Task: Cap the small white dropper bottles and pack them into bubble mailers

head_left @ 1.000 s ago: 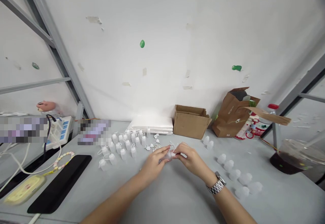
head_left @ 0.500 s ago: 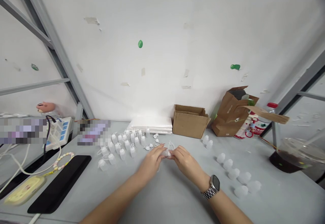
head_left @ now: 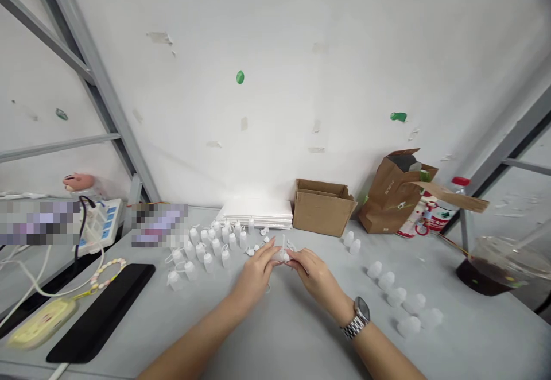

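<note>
The small white bottle is sitting pinched between the fingertips of both hands, just above the table and near its middle. It is now standing upright, with a thin nozzle poking up above the fingers. A second ago it was lying more on its side in the grip, slightly further right. Half a second ago the hands were closing over it and no nozzle was showing.

The left hand is curling narrowly around the bottle's left side, thumb and forefinger clamping it. The right hand is clamping it from the right in the same tight pinch. Its wrist has been rolling, so the watch is now showing its dark face rather than its metal band. Both hands are drifting a little towards the far side of the table.

Judging by this, the handwork on the bottle's top is looking close to done, though the fingers are hiding the joint. The cluster of capped bottles is staying put to the far left of the hands. The row of translucent pieces is lying untouched to the right, and the cardboard box is sitting beyond the hands, against the wall
</note>
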A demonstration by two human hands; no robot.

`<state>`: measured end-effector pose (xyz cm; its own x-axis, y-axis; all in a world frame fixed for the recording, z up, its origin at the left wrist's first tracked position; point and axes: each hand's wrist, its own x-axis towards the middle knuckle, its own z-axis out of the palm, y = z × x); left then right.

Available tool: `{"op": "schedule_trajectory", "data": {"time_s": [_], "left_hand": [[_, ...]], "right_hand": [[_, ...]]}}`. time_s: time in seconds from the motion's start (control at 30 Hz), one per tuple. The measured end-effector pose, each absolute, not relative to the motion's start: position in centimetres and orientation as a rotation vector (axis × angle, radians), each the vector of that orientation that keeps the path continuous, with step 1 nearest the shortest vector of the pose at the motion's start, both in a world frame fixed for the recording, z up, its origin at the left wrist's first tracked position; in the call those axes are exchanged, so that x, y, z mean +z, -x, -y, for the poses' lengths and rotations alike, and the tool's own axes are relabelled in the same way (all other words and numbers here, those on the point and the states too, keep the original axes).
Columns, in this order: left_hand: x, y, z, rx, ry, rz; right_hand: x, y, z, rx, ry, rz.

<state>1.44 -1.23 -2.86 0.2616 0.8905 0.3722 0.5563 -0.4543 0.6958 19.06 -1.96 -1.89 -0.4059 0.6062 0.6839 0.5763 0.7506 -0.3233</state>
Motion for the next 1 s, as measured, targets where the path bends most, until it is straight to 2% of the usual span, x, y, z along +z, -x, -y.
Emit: {"op": "schedule_trajectory", "data": {"time_s": [0.33, 0.5, 0.87, 1.0], "left_hand": [[-1.8, -1.2, 1.6, 0.909, -2.389, -1.175], [-0.9, -1.3, 1.6, 0.874, -2.105, -1.275], [-1.0, -1.0, 0.8, 0.843, -1.480, -0.783], [-1.2, -1.0, 0.7, 0.858, -1.435, -0.730]], "right_hand": [[-1.7, -19.5, 1.6, 0.143, 1.004, 2.134], [-1.5, -19.4, 1.7, 0.247, 1.032, 2.136], [-1.8, -19.5, 1.5, 0.297, 1.017, 2.095], [-1.8, -19.5, 1.6, 0.286, 1.018, 2.091]]}}
